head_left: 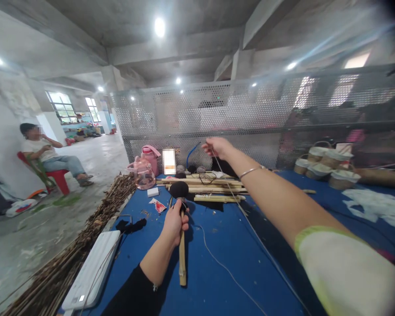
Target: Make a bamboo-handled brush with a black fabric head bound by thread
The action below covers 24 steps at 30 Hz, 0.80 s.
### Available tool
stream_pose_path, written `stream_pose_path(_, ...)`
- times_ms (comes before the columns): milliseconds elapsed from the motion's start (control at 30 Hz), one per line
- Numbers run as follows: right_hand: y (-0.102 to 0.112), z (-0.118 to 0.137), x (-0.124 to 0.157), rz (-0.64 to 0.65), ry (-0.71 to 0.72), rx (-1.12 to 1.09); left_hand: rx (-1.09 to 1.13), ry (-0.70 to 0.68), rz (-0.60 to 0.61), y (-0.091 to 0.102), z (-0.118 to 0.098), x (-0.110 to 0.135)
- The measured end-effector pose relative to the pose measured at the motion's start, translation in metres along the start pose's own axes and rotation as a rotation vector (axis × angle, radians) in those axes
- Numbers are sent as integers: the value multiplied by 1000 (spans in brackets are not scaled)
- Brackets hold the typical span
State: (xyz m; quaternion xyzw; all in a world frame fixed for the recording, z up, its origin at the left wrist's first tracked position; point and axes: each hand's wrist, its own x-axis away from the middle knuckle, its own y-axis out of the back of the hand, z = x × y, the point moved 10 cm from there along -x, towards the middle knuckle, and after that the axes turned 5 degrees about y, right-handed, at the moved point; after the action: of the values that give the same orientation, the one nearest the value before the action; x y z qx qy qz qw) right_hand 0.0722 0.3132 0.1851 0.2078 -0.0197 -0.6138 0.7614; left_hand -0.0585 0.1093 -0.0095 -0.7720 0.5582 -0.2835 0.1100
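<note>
My left hand [174, 223] is closed around a bamboo stick [182, 263], which points down toward me over the blue table. A round black ball [179, 189] sits at the stick's upper end, just above my fingers. Raised to the right, my right hand [219, 147] pinches a thin cord [257, 238]. That cord slants down past my forearm to the bottom edge of the view. Another loose pale string [231, 274] curls over the table from near my left hand. Whether the two are one piece I cannot tell.
Bamboo sticks [213, 188] lie behind my hands. A pink glass jug [145, 173] and a lit phone [169, 161] stand at the back. A white power bank [94, 267] and dry stalks [98, 228] are left; small baskets [344, 177] right. A person [49, 151] sits far left.
</note>
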Motion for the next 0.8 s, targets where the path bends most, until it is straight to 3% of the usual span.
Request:
stream_pose_path(133,36,63,-5,-61,104,-165,-36,-1,18,0,3,-1)
stream_pose_path(233,73,116,7,-187,292,-341,-65,-8,38,-2,3,0)
stream_pose_path(400,133,193,55,-272,498,-380,-100,-30,50,-6,-2,4)
stream_pose_path(500,143,213,96,-217,638,-225,-122,-54,65,-8,-6,6)
stream_pose_path(567,131,191,117,-141,631,-83,-137,-70,79,-9,-9,7)
stream_pose_path(600,119,167,124,-75,574,-3,-156,-75,81,-9,-11,9)
stream_pose_path(667,76,83,134,242,240,314,-236,-97,86,-13,-16,13)
stream_pose_path(700,65,46,143,306,138,400,-297,-118,99,-17,-20,17)
stream_pose_path(767,59,-17,161,279,-26,635,-452,-197,139,-32,-31,27)
stream_pose_path(800,57,-34,169,214,-39,697,-540,-255,160,-41,-37,33)
